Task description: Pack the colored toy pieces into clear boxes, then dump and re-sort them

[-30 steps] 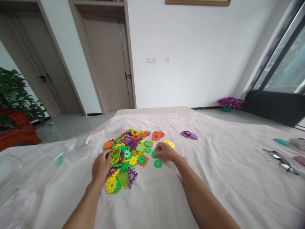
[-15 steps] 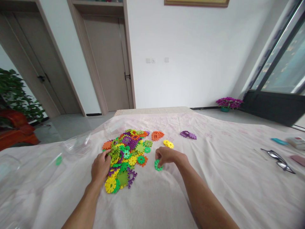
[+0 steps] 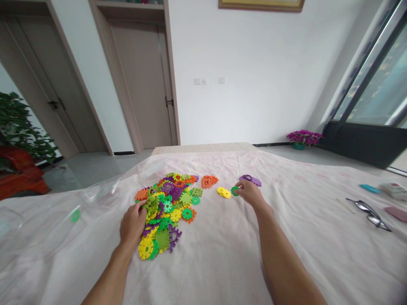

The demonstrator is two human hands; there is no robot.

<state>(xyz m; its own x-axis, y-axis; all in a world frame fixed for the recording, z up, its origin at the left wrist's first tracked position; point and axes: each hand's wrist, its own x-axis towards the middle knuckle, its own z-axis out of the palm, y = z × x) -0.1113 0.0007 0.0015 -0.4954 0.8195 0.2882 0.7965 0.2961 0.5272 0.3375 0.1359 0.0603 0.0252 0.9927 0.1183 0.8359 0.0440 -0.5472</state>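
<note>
My right hand (image 3: pixel 251 192) pinches a green notched plastic disc (image 3: pixel 234 191) just right of a small group of yellow discs (image 3: pixel 224 192). Directly beyond that hand lies a group of purple pieces (image 3: pixel 255 181). At the left edge of a mixed pile of interlocking plastic pieces (image 3: pixel 176 215), my left hand (image 3: pixel 132 222) has its fingers curled around the edge of some lime-green pieces (image 3: pixel 151 206). The pile mixes yellow, green, purple and orange shapes, overlapping one another. A separate orange group (image 3: pixel 209 181) rests behind it.
Clear plastic containers (image 3: pixel 100 192) stand on the left of the cloth-covered table (image 3: pixel 216 262), near a lone green piece (image 3: pixel 75 215). Eyeglasses (image 3: pixel 370 215), a blue item (image 3: pixel 370 188) and a dark red item (image 3: pixel 396 213) lie at the right.
My right hand has moved away from me and to the right with the green disc, from the bare cloth beside the pile to next to the yellow discs. My left hand stays at the pile.
</note>
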